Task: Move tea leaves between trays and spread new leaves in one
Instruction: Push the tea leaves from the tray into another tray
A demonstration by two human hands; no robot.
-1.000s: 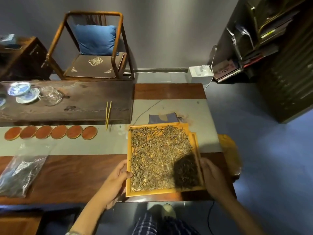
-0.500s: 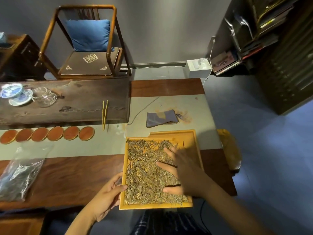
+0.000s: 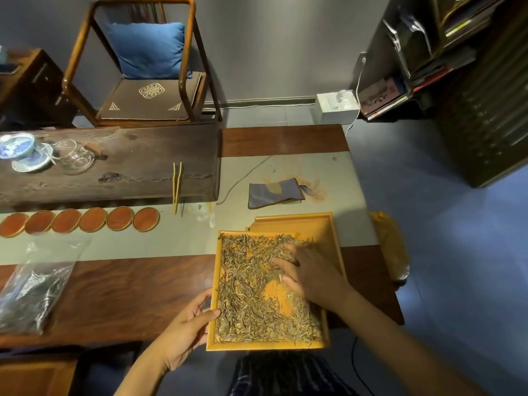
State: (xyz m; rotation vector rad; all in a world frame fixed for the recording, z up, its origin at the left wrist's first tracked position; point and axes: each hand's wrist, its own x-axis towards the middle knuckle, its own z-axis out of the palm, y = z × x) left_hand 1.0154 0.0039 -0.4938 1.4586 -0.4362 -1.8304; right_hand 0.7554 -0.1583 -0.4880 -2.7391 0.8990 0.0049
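Note:
An orange tray (image 3: 213,324) full of greenish-brown tea leaves (image 3: 245,287) hangs over the table's near edge. It partly lies on a second orange tray (image 3: 297,222), whose far part shows bare. My left hand (image 3: 185,330) grips the upper tray's left rim, thumb on top. My right hand (image 3: 310,274) lies flat on the leaves with fingers spread; a bare orange patch (image 3: 275,295) shows beside it. A clear plastic bag of dark tea leaves (image 3: 34,290) lies at the table's left.
A row of several round orange coasters (image 3: 85,221) sits left of the trays, with wooden tongs (image 3: 177,187) behind. A grey cloth pouch (image 3: 274,191) lies beyond the trays. A dark tea board (image 3: 137,167) carries blue-white cups (image 3: 20,151) and glassware. A yellow bag (image 3: 390,247) hangs at right.
The upper tray slid toward me off the lower one. My right hand left the tray's right rim and now rests on the leaves, sweeping them and baring a patch of tray.

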